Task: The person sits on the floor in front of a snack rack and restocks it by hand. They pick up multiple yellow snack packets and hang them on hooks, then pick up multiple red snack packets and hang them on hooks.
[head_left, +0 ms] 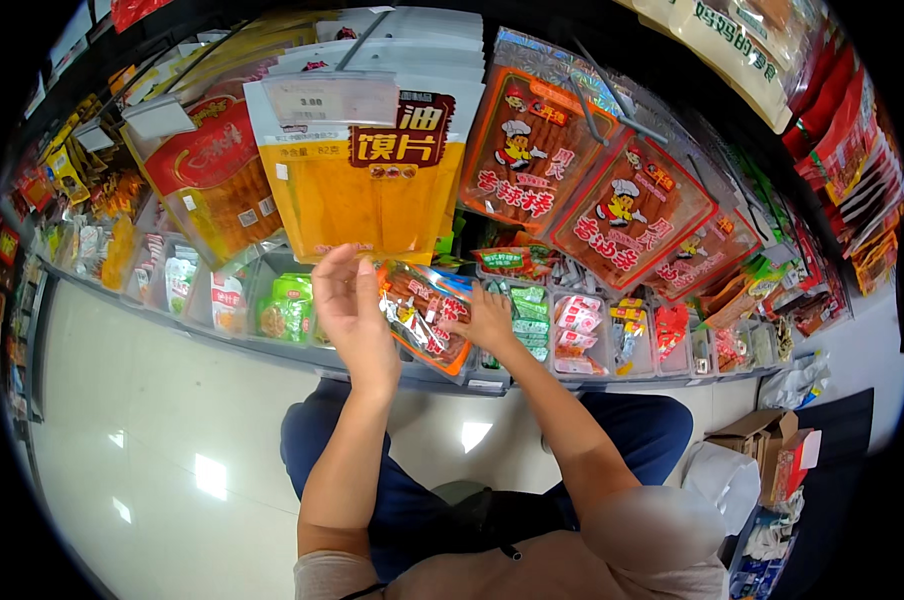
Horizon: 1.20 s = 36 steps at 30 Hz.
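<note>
Before me, my right hand (489,319) grips the right side of a snack packet (426,319) with an orange and blue edge, which tilts over the row of plastic bins. My left hand (354,307) is raised at the packet's left, its fingers near the lower edge of a hanging yellow and white snack packet (362,202); whether they touch it I cannot tell. Red-edged snack packets (538,150) hang from metal hooks at the right. A clear bin with green packets (285,307) lies left of my left hand, and one with green and white packets (529,319) right of my right hand.
A grey shelf edge (272,349) runs across below the bins, above my knees. More packets hang at the far left and far right. Cardboard boxes (756,435) and a white bag (722,480) stand at the lower right. A tiled floor (167,420) shows at left.
</note>
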Available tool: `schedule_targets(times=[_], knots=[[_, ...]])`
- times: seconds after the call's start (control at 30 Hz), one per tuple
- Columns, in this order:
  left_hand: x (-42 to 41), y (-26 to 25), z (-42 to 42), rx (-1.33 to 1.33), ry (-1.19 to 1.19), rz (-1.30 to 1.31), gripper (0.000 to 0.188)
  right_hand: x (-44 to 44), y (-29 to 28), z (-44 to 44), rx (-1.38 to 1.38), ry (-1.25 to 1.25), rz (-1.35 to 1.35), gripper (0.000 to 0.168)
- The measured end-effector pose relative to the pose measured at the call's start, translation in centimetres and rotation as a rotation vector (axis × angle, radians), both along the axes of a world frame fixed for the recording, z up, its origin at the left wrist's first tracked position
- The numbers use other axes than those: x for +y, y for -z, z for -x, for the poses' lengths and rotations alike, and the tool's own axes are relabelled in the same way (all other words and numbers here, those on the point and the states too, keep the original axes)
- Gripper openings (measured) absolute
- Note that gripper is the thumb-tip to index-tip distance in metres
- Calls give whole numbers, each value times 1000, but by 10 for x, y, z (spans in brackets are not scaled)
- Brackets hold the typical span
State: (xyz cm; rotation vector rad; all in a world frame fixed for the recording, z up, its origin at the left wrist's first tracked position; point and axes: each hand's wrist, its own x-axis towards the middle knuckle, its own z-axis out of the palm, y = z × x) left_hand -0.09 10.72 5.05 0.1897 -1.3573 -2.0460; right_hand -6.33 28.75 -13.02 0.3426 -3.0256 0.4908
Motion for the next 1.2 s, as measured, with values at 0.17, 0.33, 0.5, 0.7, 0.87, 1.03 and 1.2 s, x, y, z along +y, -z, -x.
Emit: schedule_targets(times=[0.17,0.33,0.5,0.7,0.87,1.03,1.2], knots=[[-5,-1,4,-12,-39,-38,20,-6,1,20,-252,-40,-141,89],[-2,-1,6,-29,-9,-43,21,12,14,16,-723,-77,468,45],[-4,2,6,-40,-43,-26,20,35,-25,-60,-958,-99,975,27],[14,8,2,-16,8,-12,19,115,-75,-159,-687,8,972,19],[50,13,-12,-5,225,104,23,121,-161,-194,-325,175,1171,16],[77,29,-29,145,599,142,58,118,-183,-203,-72,137,1148,16],[80,32,-38,54,732,145,65,107,-191,-195,34,108,1068,16]])
